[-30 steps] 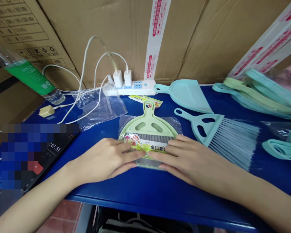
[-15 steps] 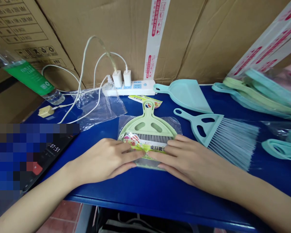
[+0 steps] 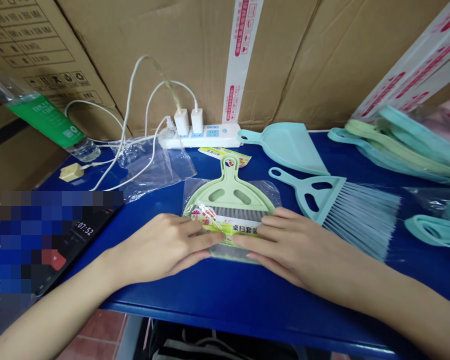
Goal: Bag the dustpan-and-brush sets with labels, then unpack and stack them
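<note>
A green brush and dustpan set point(image 3: 230, 192) lies flat in a clear plastic bag, its handle pointing away from me. The brush's grey bristles show above a printed label point(image 3: 243, 228). On the bag's lower left, my left hand point(image 3: 163, 247) rests with fingers stretched out over the label's end. My right hand point(image 3: 292, 245) lies across the lower right of the bag, fingers extended and touching the plastic. Both hands partly cover the label and the set's sides. To the right are a loose blue brush point(image 3: 322, 197) and, behind it, a blue dustpan point(image 3: 288, 147).
A power strip point(image 3: 210, 136) with plugged-in chargers and cables stands against the cardboard boxes point(image 3: 187, 45). At left are a water bottle point(image 3: 41, 117), a phone point(image 3: 78, 245) and an empty plastic bag point(image 3: 153, 167). More brush sets point(image 3: 405, 150) are piled at right on the blue table point(image 3: 217, 305).
My right hand has slid very slightly to the right on the bag, uncovering a bit more of the label. My left hand stays in place.
</note>
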The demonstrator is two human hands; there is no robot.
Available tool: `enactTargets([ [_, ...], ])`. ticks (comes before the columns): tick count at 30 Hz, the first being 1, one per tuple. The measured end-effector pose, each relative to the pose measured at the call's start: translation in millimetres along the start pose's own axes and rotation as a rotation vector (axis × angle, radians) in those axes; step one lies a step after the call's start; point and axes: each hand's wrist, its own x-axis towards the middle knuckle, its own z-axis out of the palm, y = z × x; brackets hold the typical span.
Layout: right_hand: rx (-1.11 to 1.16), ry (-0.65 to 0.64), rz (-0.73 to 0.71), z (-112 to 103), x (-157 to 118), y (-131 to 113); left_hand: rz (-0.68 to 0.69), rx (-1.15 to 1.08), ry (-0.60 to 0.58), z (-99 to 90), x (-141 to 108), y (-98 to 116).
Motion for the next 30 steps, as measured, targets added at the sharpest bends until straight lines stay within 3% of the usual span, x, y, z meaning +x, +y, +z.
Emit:
enactTargets([
  [30, 0.005, 0.008, -0.008, -4.3, -1.6, 3.0, 0.002, -0.002, 0.015, 0.0, -0.8, -2.0],
])
